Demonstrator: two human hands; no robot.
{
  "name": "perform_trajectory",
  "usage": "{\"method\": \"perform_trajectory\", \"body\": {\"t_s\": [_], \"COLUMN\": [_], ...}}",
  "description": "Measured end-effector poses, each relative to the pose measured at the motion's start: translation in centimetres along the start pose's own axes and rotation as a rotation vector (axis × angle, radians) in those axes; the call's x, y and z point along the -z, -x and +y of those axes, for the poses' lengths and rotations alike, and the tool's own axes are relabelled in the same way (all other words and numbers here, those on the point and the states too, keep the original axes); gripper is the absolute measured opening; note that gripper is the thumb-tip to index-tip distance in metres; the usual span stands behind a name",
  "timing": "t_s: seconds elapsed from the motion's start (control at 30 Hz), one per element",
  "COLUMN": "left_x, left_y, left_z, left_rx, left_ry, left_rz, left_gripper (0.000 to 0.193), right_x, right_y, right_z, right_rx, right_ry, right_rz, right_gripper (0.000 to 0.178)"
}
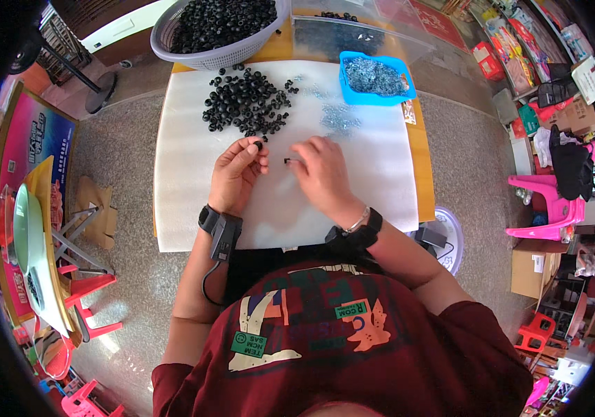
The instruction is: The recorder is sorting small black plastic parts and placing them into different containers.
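Note:
My left hand (237, 172) pinches a small black rubber ring (258, 145) between thumb and fingertips above the white foam sheet (186, 174). My right hand (321, 174) holds a small metal screw (288, 161) with its tip pointing left toward the ring; the two parts are a short gap apart. Beyond my hands lies a loose pile of black rubber rings (245, 102), and a scatter of small silvery screws (339, 118) lies to its right.
A grey basket (207, 55) full of black rings stands at the table's far edge, a blue tray (376, 76) of screws to its right, a clear bag (339, 35) behind. Pink stools (544, 208) and boxes stand at right, red stools at lower left.

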State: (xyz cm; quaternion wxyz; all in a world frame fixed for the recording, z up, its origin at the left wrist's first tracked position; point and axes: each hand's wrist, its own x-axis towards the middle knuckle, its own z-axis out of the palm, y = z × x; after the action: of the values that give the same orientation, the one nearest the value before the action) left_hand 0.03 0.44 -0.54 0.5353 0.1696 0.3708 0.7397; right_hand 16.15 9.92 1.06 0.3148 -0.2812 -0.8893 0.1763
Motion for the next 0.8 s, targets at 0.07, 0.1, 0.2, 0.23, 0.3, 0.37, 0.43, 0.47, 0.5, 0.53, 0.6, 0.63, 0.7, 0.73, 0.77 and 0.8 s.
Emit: {"method": "perform_trajectory", "body": {"t_s": [0.07,0.1,0.2,0.23,0.3,0.37,0.43,0.47,0.5,0.53,0.6,0.63,0.7,0.73,0.77,0.8], "left_x": [0.1,0.1,0.0,-0.1,-0.1,0.0,-0.2,-0.2,-0.2,-0.2,-0.2,-0.2,-0.2,-0.3,-0.3,-0.2], "left_y": [0.0,0.0,0.0,0.1,0.2,0.0,0.0,0.1,0.1,0.1,0.1,0.2,0.1,0.1,0.1,0.1], "left_z": [0.0,0.0,0.0,0.0,-0.1,-0.1,-0.1,0.0,0.0,0.1,0.1,0.1,0.0,0.1,0.1,0.0], "left_rx": [0.005,0.011,0.033,0.039,0.047,0.052,0.057,0.057,0.055,0.054,0.053,0.054,0.058,0.059,0.060,0.059], "left_ry": [-0.005,-0.003,-0.010,-0.022,-0.037,-0.044,-0.051,-0.054,-0.059,-0.063,-0.067,-0.067,-0.064,-0.062,-0.060,-0.060], "left_rz": [-0.013,-0.021,-0.030,-0.022,-0.018,-0.027,-0.021,-0.016,-0.024,-0.033,-0.039,-0.036,-0.038,-0.039,-0.040,-0.041], "left_gripper": [0.017,0.017,0.018,0.019,0.021,0.021,0.021,0.021,0.021,0.021,0.021,0.022,0.022,0.022,0.022,0.022], "right_x": [0.8,1.3,2.8,3.2,3.4,3.5,3.3,3.1,3.2,3.2,3.5,3.8,4.3,4.5,4.6,4.6], "right_y": [0.1,0.1,0.4,0.6,0.8,0.8,1.0,1.0,1.1,1.2,1.4,1.7,2.3,2.5,2.7,2.8], "right_z": [1.0,2.3,5.7,6.5,6.9,6.7,6.4,6.3,6.3,6.5,6.7,6.7,7.0,7.2,7.3,7.3], "right_rx": [-0.035,-0.059,-0.163,-0.202,-0.172,-0.132,-0.059,-0.020,-0.020,-0.020,-0.038,-0.056,-0.090,-0.104,-0.118,-0.129], "right_ry": [-0.057,-0.075,-0.044,-0.020,-0.002,0.005,0.080,0.116,0.122,0.129,0.128,0.120,0.114,0.112,0.109,0.096], "right_rz": [0.080,0.117,0.149,0.146,0.161,0.151,0.147,0.143,0.138,0.134,0.122,0.115,0.109,0.108,0.107,0.108], "right_gripper": [0.009,0.009,0.009,0.009,0.009,0.008,0.007,0.007,0.007,0.007,0.007,0.008,0.009,0.010,0.010,0.011]}}
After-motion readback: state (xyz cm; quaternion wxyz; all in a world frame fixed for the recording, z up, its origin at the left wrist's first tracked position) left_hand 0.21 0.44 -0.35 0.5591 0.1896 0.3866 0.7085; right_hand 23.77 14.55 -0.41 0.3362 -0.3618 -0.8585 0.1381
